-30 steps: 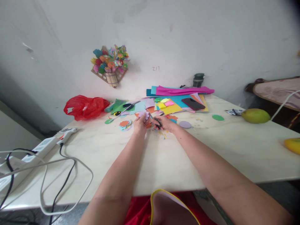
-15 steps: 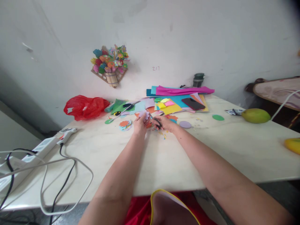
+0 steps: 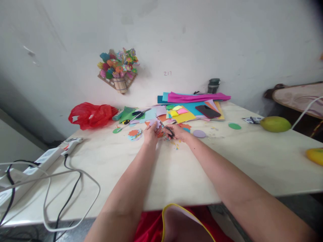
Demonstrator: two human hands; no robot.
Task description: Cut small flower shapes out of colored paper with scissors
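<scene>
Between the fingers of my left hand point(image 3: 150, 133) is a pale lilac paper flower point(image 3: 154, 123), its edge scalloped. My right hand point(image 3: 177, 132) is closed round the dark handles of a pair of scissors point(image 3: 169, 131), whose blades point up and left beside the lilac paper. Small paper scraps point(image 3: 176, 145) lie on the table below my hands. To the left rests a stack of cut paper flowers point(image 3: 135, 134), orange on top. A lilac paper oval point(image 3: 199, 133) lies right of my right hand, and a green paper oval point(image 3: 235, 126) farther right.
Coloured paper sheets point(image 3: 186, 116) and a phone point(image 3: 208, 111) lie at the back, near a second pair of scissors point(image 3: 137, 113). A red plastic bag point(image 3: 92, 115) sits back left. A power strip point(image 3: 42, 161) with loose cables occupies the left side; a green-yellow mango point(image 3: 275, 124) lies right.
</scene>
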